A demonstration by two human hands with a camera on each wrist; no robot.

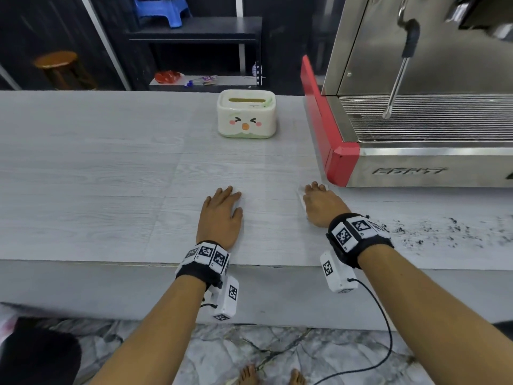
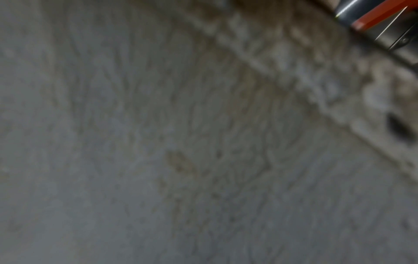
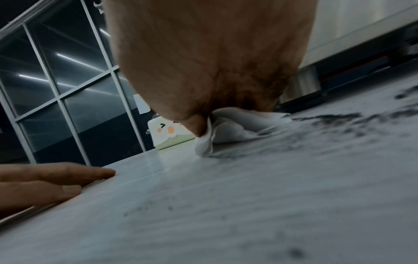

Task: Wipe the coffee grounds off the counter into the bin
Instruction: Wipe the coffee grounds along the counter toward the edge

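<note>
Dark coffee grounds (image 1: pixel 444 232) lie scattered on the pale wood-grain counter (image 1: pixel 97 176) at the right, in front of the espresso machine. My right hand (image 1: pixel 319 204) lies palm down on a white tissue (image 1: pixel 301 197), just left of the grounds. In the right wrist view the thumb of the right hand (image 3: pixel 203 62) pinches the bunched tissue (image 3: pixel 237 128) at the edge of the grounds (image 3: pixel 334 121). My left hand (image 1: pixel 222 209) rests flat on the counter with straight fingers (image 3: pixel 68 175) and holds nothing. The left wrist view shows only blurred counter.
A steel espresso machine (image 1: pixel 416 120) with red trim and a steam wand (image 1: pixel 399 68) stands at the right rear. A cream tissue box (image 1: pixel 246 113) with a face sits behind the hands. A dark bin-like shape (image 1: pixel 36 354) stands on the floor at lower left.
</note>
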